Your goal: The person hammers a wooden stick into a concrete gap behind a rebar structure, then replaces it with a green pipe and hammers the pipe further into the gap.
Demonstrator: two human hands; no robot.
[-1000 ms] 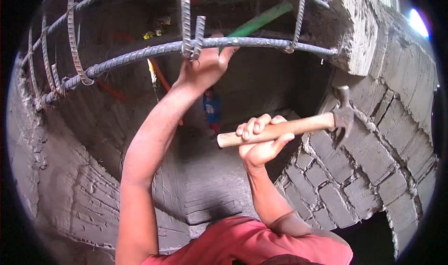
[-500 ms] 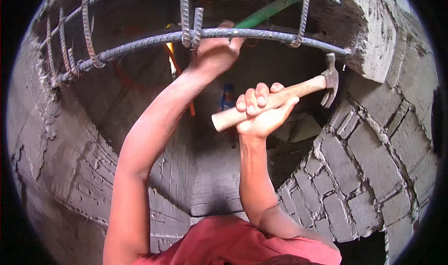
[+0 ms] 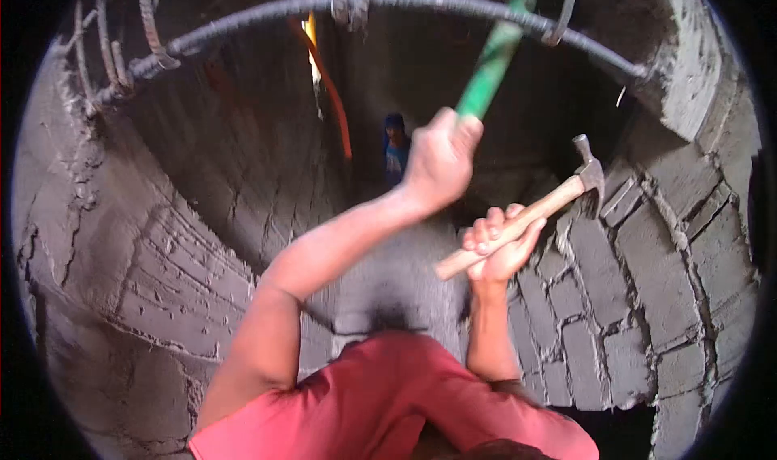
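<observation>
My left hand [image 3: 443,156] is closed around the lower end of a green rod-like piece [image 3: 486,75], blurred by motion. The piece slants up to the right, and its far end overlaps the curved rebar [image 3: 283,8] in this view. Lower and to the right, my right hand [image 3: 503,243] grips the wooden handle of a claw hammer [image 3: 538,209]. The hammer's metal head points up and right, in front of the block wall.
Block walls with rough mortar joints [image 3: 639,274] flank me on the right and a grey wall [image 3: 174,274] on the left. Rebar stubs [image 3: 148,14] stick out overhead. A person in blue [image 3: 395,148] is farther off. An orange strip [image 3: 333,100] hangs left of centre.
My left hand has come down and right, away from the rebar, swinging the green piece more upright. My right hand and the hammer have shifted lower and right. The view has tilted slightly.
</observation>
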